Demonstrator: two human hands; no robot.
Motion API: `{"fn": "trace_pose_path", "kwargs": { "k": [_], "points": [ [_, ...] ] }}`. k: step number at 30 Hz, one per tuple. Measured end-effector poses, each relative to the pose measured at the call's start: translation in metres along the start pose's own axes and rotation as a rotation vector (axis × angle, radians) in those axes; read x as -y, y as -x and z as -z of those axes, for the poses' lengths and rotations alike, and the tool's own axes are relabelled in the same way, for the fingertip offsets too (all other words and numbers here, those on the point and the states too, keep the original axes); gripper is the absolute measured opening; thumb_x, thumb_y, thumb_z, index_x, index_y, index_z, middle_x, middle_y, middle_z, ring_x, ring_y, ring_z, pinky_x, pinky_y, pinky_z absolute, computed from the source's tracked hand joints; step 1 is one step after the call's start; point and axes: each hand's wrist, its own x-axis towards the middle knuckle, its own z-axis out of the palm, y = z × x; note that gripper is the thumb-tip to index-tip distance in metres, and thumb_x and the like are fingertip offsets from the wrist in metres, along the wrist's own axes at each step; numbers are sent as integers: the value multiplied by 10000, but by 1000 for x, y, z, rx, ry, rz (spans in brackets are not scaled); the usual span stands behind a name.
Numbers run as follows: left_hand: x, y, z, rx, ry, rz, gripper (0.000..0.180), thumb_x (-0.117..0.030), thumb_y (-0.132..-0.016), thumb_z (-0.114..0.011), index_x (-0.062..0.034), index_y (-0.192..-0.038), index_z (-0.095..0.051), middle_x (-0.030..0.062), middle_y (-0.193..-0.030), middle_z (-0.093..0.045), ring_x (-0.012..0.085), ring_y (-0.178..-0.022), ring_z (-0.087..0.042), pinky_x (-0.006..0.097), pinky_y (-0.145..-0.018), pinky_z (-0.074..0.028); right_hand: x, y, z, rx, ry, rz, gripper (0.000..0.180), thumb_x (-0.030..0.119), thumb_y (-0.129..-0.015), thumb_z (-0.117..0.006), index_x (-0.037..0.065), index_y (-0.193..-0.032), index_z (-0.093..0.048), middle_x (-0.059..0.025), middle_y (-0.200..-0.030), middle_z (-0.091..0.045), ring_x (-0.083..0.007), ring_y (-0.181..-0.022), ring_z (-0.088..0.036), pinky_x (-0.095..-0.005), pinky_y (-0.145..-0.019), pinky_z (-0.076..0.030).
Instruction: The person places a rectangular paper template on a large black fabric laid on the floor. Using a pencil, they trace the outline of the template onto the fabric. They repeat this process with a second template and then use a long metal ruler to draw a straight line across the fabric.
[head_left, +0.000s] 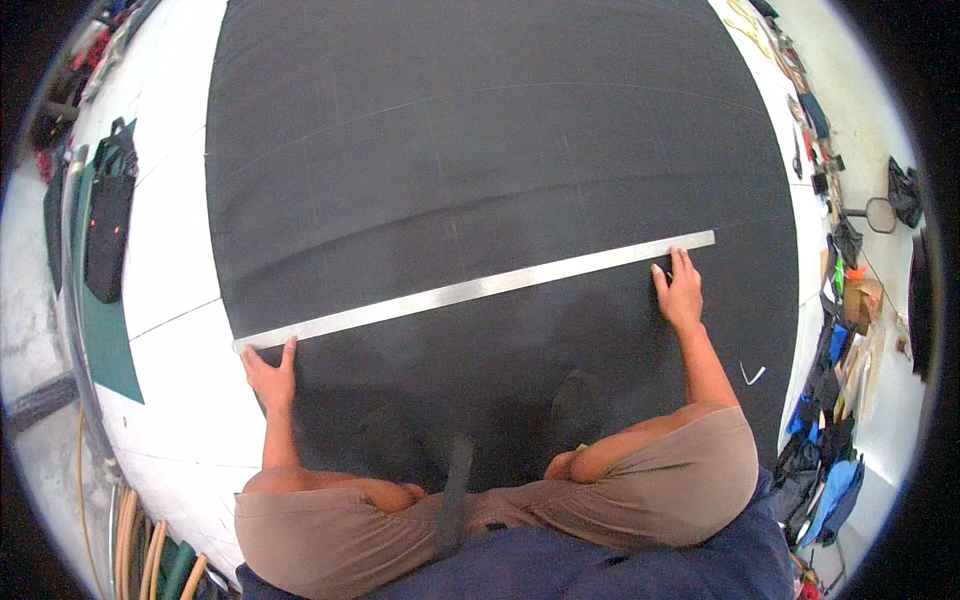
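A long silvery metal straightedge (480,289) lies across a wide black sheet of material (500,130), its right end farther from me than its left. My left hand (268,380) rests at the straightedge's left end, fingers and thumb spread, with the tips against its near edge. Close to the other end, my right hand (682,295) touches the same edge with its fingertips, thumb held apart. Neither hand wraps round the straightedge. On the sheet to the right of my right forearm lies a small white bent piece (752,375), its kind unclear. Faint pale lines cross the sheet.
White flooring (175,330) borders the sheet. At left are a black bag (110,215), a green mat (122,350) and several rolls or tubes (155,545). Mixed clutter, including blue cloth (835,500) and a cardboard box (862,300), lines the right side. My bent knees are at the near edge.
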Motion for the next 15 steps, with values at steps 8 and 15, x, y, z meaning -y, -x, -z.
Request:
{"fn": "trace_pose_path", "kwargs": {
  "k": [8,15],
  "points": [
    [-11,3,5,62,24,66,1118,-660,-830,-748,112,-1522,-331,335,-1596,-293,469,-1505,-270,526,-1235,-255,-7,-2,1,8,23,-2,643,434,-1016,-587,110,-1548,-429,-181,-1611,-398,-417,-1427,-419,-497,-1154,-391],
    [-18,5,16,101,32,104,1163,-686,-810,-748,88,-1552,-298,314,-1617,-267,456,-1515,-254,515,-1228,-269,4,-1,7,41,60,-17,635,413,-1035,-572,75,-1551,-423,-178,-1614,-395,-411,-1422,-432,-478,-1161,-383]
  ]
}}
